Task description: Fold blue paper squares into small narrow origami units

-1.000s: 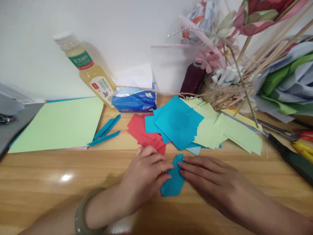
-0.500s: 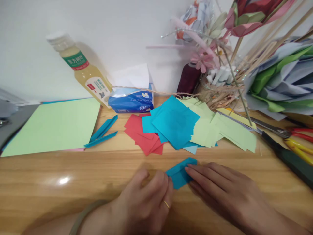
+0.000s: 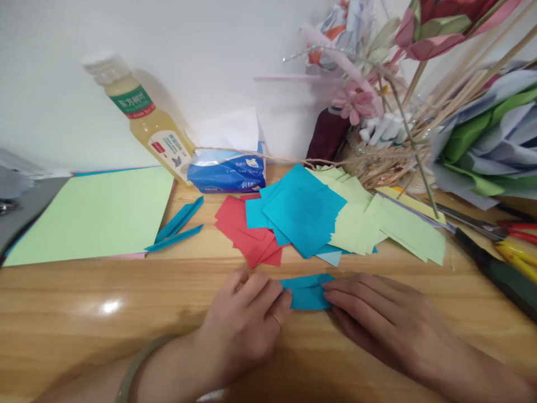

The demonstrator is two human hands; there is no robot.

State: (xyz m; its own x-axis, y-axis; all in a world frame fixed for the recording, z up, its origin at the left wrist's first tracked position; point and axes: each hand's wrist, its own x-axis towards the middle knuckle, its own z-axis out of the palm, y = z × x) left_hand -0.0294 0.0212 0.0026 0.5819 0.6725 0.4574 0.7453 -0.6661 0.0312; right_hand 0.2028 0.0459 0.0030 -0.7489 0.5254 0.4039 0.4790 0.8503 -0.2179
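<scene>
Paper, blue and folded into a short band, spans the gap between the two hands at the near part of the wooden tabletop, its long side running crosswise. A folded edge is visible along its length. The left hand is curled, thumb and fingers closed on the left end of the band. The right hand is flatter, its fingers together and their tips on the right end; its thumb is largely hidden, so whether it pinches or merely presses cannot be told.

The band is judged very light, thin and flexible, somewhat stiffer where layers overlap, and liable to crease or spring open along its folds. It is best held lightly at its two short ends, or pressed flat with the fingertips along the folded edge; a hard squeeze at mid-length would probably add a stray crease.

Just beyond the band lie loose blue squares, between red sheets and pale green sheets. Narrow folded blue pieces lie farther left.
</scene>
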